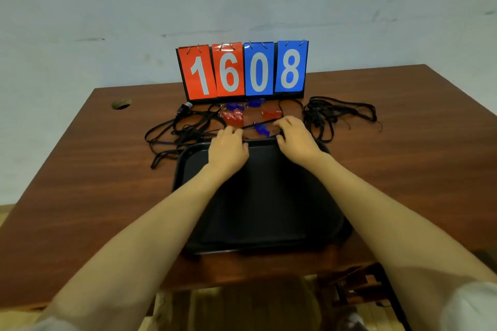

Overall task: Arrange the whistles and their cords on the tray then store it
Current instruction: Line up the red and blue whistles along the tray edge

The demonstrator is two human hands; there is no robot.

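A black tray lies on the brown table in front of me. Just beyond its far rim lie red whistles and blue whistles, among tangled black cords. A second heap of black cords sits to the right. My left hand and my right hand reach over the tray's far rim and pinch a black cord stretched between them, beside a blue whistle.
A flip scoreboard reading 1608 stands behind the whistles near the wall. A small black whistle lies left of its base. A round hole marks the table's far left. A wooden chair shows below the near edge.
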